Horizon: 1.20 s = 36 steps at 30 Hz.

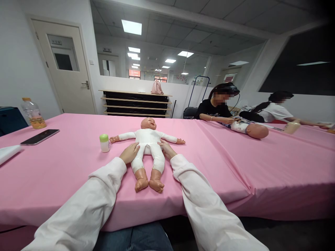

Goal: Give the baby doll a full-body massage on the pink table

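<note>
A baby doll [146, 138] with a white cloth body lies face up on the pink-covered table, its arms spread wide and its bare feet toward me. My left hand [130, 152] grips the doll at the hip on its left side in the picture. On the opposite hip, my right hand [167, 150] has its fingers against the cloth, the thumb side on top. Between them the doll's legs lie slightly apart. Close to the doll's outstretched left-side hand stands a small white bottle with a green cap [104, 143].
On the left are a plastic drink bottle [35, 115], a phone [40, 136] and a white object [9, 153] at the edge. To the right, a person in black [217, 111] handles another doll [256, 130]. A beige bottle [291, 127] and a second person [277, 109] are beyond.
</note>
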### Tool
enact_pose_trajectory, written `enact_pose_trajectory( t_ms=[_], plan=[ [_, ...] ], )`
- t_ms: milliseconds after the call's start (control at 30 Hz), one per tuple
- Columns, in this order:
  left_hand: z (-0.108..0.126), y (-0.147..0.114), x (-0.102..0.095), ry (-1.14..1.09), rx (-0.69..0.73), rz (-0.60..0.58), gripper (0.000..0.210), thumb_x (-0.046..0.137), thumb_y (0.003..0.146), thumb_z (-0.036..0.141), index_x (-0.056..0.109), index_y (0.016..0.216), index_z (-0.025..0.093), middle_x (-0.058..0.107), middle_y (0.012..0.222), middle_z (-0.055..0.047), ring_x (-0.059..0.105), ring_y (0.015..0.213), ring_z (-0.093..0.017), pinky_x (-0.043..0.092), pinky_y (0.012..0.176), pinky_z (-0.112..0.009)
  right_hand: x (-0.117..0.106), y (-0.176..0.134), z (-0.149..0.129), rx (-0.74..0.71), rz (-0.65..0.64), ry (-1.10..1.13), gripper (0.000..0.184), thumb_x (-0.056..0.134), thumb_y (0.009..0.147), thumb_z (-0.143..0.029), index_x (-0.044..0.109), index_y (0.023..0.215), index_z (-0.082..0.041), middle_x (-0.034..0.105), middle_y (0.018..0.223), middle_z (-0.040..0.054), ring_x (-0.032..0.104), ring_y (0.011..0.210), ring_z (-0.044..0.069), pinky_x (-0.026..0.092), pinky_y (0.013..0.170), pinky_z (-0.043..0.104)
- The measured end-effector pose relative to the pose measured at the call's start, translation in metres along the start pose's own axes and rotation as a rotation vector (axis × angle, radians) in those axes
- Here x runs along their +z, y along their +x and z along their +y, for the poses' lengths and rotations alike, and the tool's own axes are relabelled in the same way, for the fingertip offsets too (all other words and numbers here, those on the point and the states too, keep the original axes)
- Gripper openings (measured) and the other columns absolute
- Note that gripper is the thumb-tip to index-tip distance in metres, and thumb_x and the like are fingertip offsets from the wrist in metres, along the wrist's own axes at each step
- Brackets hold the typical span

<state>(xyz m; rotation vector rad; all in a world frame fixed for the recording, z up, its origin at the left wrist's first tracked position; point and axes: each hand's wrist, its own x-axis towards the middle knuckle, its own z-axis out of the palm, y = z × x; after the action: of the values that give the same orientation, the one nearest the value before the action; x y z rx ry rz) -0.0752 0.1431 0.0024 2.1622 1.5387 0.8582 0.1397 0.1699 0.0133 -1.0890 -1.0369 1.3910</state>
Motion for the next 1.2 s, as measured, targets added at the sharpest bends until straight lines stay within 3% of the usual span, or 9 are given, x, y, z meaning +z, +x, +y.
enact_pose_trajectory(
  t_ms=[167,367,833,1200],
  plan=[
    [0.0030,-0.0013,-0.0012,0.012,-0.013,-0.004,0.055,0.025,0.090,0.041,0.043,0.129,0.008,0.044,0.135,-0.014,0.038,0.127,-0.022,0.027,0.106,-0.034,0.0050,-0.0043,-0.0047,0.020,0.010,0.050,0.045,0.054,0.073,-0.008,0.050,0.116,-0.018,0.062,0.109,0.0058,0.061,0.090,0.015,0.047,0.087,0.032],
    [0.0038,-0.0018,-0.0020,0.011,-0.008,-0.008,0.054,0.024,0.090,0.039,0.043,0.129,0.008,0.043,0.135,-0.014,0.038,0.127,-0.022,0.027,0.106,-0.035,0.0050,-0.0067,-0.0050,0.031,0.021,0.021,0.058,0.056,0.074,-0.012,0.038,0.129,-0.016,0.060,0.113,0.0076,0.061,0.090,0.016,0.047,0.088,0.032],
    [0.0015,-0.0011,-0.0013,0.002,-0.010,0.002,0.052,0.025,0.089,0.040,0.044,0.128,0.011,0.044,0.135,-0.012,0.037,0.127,-0.021,0.027,0.106,-0.034,0.0015,-0.0020,-0.0014,0.015,-0.007,-0.008,0.060,0.056,0.074,-0.015,0.036,0.131,-0.018,0.060,0.115,0.0070,0.061,0.092,0.016,0.046,0.089,0.035],
    [0.0000,-0.0002,-0.0004,0.011,-0.003,0.003,0.053,0.024,0.089,0.042,0.044,0.128,0.011,0.044,0.135,-0.013,0.038,0.126,-0.022,0.027,0.105,-0.034,0.0033,-0.0036,-0.0025,0.016,0.007,0.041,0.049,0.056,0.072,-0.011,0.046,0.120,-0.017,0.062,0.110,0.0073,0.061,0.091,0.016,0.047,0.088,0.032]
  ],
)
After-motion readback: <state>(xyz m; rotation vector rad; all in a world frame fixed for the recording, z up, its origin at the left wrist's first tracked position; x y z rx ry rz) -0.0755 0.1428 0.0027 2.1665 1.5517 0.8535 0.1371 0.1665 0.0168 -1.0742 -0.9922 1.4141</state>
